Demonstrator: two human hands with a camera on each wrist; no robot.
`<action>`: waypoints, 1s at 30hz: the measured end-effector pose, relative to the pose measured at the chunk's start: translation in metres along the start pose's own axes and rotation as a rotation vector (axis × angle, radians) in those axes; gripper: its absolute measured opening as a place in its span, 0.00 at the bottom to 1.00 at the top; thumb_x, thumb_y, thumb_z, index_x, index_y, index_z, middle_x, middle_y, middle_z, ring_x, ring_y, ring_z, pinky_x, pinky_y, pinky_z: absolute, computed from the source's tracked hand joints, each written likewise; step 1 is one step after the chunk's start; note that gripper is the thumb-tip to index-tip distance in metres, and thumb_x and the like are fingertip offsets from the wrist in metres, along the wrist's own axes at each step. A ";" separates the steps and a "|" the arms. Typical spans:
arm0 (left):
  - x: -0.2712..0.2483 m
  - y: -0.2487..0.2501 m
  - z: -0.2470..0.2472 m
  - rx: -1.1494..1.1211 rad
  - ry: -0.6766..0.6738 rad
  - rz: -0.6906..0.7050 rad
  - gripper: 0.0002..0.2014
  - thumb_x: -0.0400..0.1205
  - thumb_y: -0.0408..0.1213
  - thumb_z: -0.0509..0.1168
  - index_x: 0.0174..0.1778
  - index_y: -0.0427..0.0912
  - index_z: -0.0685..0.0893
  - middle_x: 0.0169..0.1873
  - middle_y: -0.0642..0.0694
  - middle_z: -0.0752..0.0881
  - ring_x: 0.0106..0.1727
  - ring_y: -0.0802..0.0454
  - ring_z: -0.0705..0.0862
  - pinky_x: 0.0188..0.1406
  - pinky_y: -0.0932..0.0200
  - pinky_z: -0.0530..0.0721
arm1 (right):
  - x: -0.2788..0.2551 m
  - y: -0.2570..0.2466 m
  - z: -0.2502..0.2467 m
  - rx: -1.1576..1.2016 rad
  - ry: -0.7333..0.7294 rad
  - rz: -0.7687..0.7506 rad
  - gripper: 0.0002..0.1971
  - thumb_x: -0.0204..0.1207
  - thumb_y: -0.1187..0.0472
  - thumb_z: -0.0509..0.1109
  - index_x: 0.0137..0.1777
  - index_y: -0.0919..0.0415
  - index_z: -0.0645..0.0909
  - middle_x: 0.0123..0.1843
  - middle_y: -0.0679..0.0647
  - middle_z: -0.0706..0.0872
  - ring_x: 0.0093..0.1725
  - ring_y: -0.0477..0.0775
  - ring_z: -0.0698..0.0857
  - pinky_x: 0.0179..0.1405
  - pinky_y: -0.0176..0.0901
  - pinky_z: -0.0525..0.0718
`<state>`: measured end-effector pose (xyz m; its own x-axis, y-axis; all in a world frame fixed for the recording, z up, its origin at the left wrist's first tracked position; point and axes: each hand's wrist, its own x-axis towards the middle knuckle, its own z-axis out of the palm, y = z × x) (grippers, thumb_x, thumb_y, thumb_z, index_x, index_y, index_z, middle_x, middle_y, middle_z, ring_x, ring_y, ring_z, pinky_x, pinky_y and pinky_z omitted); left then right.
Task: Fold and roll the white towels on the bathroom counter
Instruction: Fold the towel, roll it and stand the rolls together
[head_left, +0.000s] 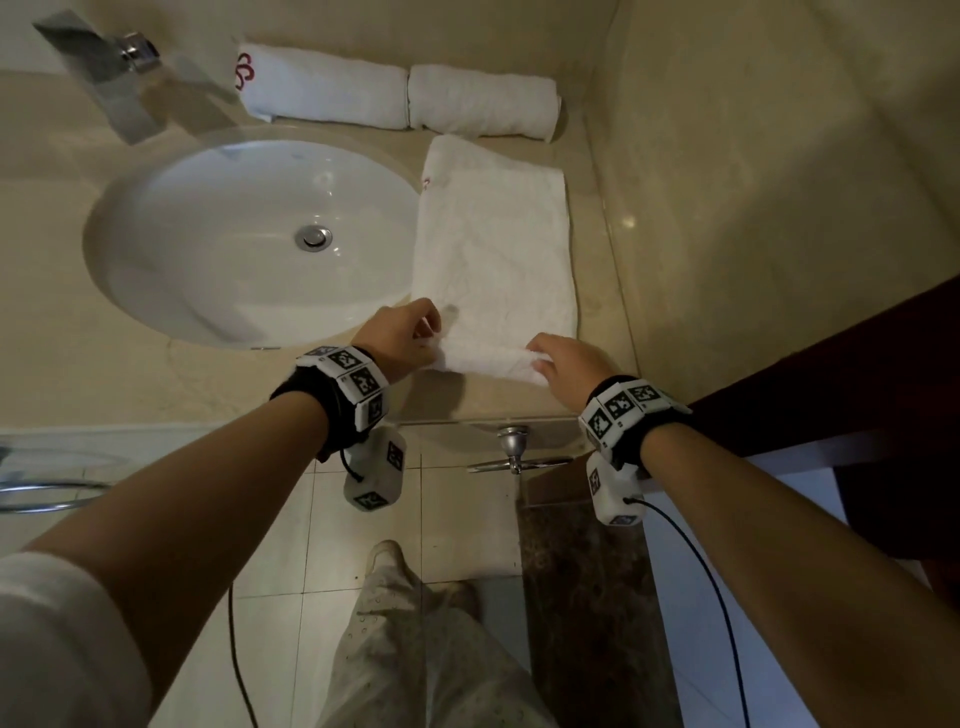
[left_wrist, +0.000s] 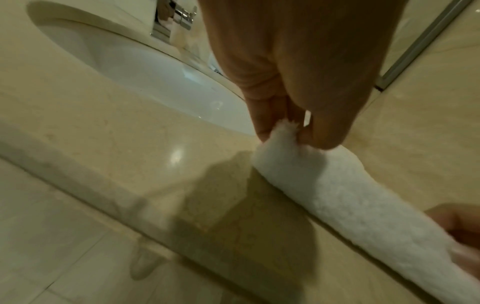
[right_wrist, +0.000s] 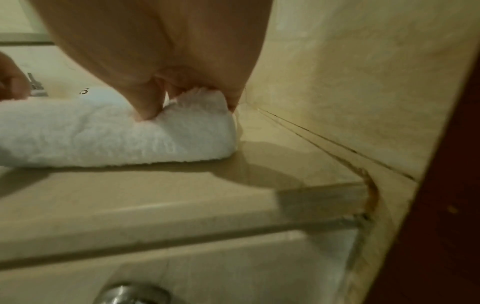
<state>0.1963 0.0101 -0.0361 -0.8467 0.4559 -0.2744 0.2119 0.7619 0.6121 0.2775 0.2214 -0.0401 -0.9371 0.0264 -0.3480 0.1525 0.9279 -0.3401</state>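
A folded white towel (head_left: 493, 244) lies flat on the beige counter (head_left: 78, 364) to the right of the sink, its near end turned into a small roll (head_left: 483, 364). My left hand (head_left: 415, 338) pinches the roll's left end (left_wrist: 275, 139) between thumb and fingers. My right hand (head_left: 561, 364) grips the roll's right end (right_wrist: 197, 107), thumb pressed into the cloth (right_wrist: 103, 131). Two rolled white towels (head_left: 322, 85) (head_left: 483, 104) lie side by side against the back wall; the left one bears a red flower mark.
The round white sink (head_left: 249, 234) with a chrome drain sits left of the towel, a chrome tap (head_left: 124, 62) behind it. A beige wall (head_left: 753, 182) stands right of the towel. A dark wooden door frame (head_left: 857, 374) is close to my right wrist.
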 end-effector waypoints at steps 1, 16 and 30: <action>0.002 -0.001 0.000 -0.018 0.073 0.038 0.10 0.74 0.26 0.65 0.51 0.33 0.81 0.51 0.36 0.85 0.52 0.39 0.82 0.48 0.58 0.76 | 0.003 -0.002 -0.002 -0.006 0.039 0.019 0.13 0.84 0.61 0.57 0.66 0.59 0.74 0.62 0.56 0.83 0.60 0.59 0.81 0.60 0.47 0.75; 0.001 -0.029 0.013 0.603 0.031 0.374 0.17 0.70 0.46 0.69 0.51 0.41 0.83 0.49 0.41 0.87 0.48 0.38 0.85 0.49 0.48 0.83 | 0.027 -0.008 0.015 -0.454 0.244 -0.087 0.13 0.77 0.58 0.65 0.60 0.59 0.78 0.61 0.55 0.80 0.62 0.59 0.75 0.64 0.55 0.67; 0.004 -0.011 0.011 0.395 0.009 0.117 0.13 0.81 0.44 0.60 0.57 0.41 0.77 0.53 0.40 0.84 0.54 0.40 0.80 0.45 0.55 0.73 | 0.007 0.002 0.008 -0.223 0.081 -0.061 0.15 0.78 0.58 0.64 0.65 0.54 0.75 0.64 0.51 0.79 0.65 0.56 0.75 0.64 0.49 0.67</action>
<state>0.1961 0.0088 -0.0525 -0.8096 0.5473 -0.2121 0.4766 0.8238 0.3069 0.2733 0.2202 -0.0502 -0.9659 -0.0104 -0.2588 0.0306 0.9876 -0.1537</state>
